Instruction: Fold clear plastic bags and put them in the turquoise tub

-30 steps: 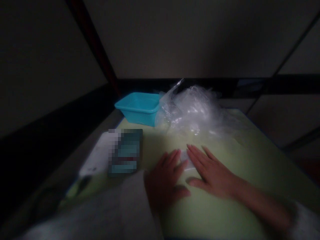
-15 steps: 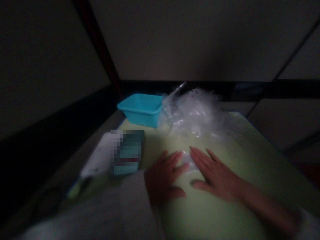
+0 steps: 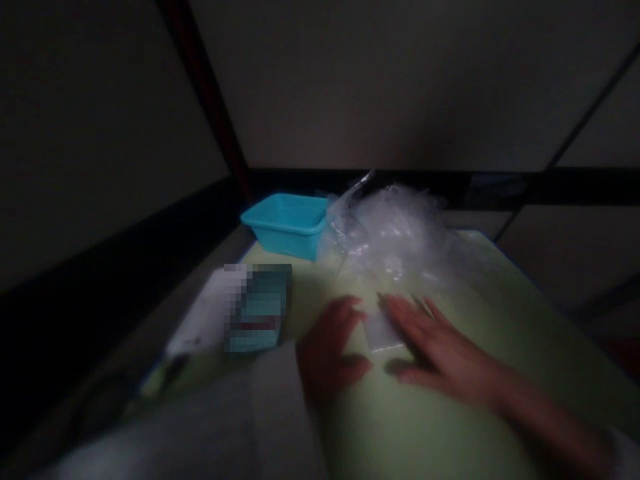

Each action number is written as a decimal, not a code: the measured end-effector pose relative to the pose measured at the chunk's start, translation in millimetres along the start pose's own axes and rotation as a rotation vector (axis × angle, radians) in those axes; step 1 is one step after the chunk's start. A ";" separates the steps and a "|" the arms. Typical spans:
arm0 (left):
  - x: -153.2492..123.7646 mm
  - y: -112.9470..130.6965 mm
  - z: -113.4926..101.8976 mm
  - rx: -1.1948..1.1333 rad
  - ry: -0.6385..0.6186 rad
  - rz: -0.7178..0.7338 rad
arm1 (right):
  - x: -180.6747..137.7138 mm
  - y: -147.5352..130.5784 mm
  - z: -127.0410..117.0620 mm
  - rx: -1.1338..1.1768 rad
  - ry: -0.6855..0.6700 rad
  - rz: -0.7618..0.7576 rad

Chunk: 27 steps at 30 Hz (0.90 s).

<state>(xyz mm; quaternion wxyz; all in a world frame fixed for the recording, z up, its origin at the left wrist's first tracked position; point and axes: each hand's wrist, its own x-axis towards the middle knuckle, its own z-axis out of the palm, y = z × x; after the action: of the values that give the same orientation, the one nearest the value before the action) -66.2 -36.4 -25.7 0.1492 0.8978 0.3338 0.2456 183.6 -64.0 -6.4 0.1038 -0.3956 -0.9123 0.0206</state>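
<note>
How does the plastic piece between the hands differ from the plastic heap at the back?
The plastic piece is small; the plastic heap is far larger. The plastic piece lies flat, while the plastic heap is crumpled and piled up. The plastic piece lies between the left hand and the right hand; the plastic heap sits farther back, beside the blue tub. Both look see-through.
</note>
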 end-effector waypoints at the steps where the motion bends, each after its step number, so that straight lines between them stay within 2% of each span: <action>1: -0.7 -0.2 0.2 0.023 -0.014 0.037 | -0.3 0.9 -1.9 -0.014 0.016 -0.003; 4: 0.7 1.9 -2.1 0.074 -0.149 0.148 | -1.7 3.3 -1.9 -0.056 0.059 -0.013; 7: 5.7 7.1 -6.6 0.096 -0.283 0.195 | -2.7 4.0 4.0 -0.064 0.041 -0.036; 11: 9.7 11.2 -10.0 0.136 -0.359 0.203 | -4.7 5.9 13.1 -0.053 0.020 -0.046; 20: 8.4 9.9 -9.7 0.130 -0.378 0.187 | -8.7 10.9 18.8 -0.075 0.034 -0.042; 27: 9.2 8.4 -8.3 0.116 -0.335 0.192 | -9.6 12.2 18.0 -0.088 0.016 -0.037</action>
<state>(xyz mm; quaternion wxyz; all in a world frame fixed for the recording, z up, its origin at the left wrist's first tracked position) -60.2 -35.5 -12.0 0.1268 0.9608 0.2308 0.0864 195.1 -61.8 -27.1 0.0941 -0.3829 -0.9187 -0.0247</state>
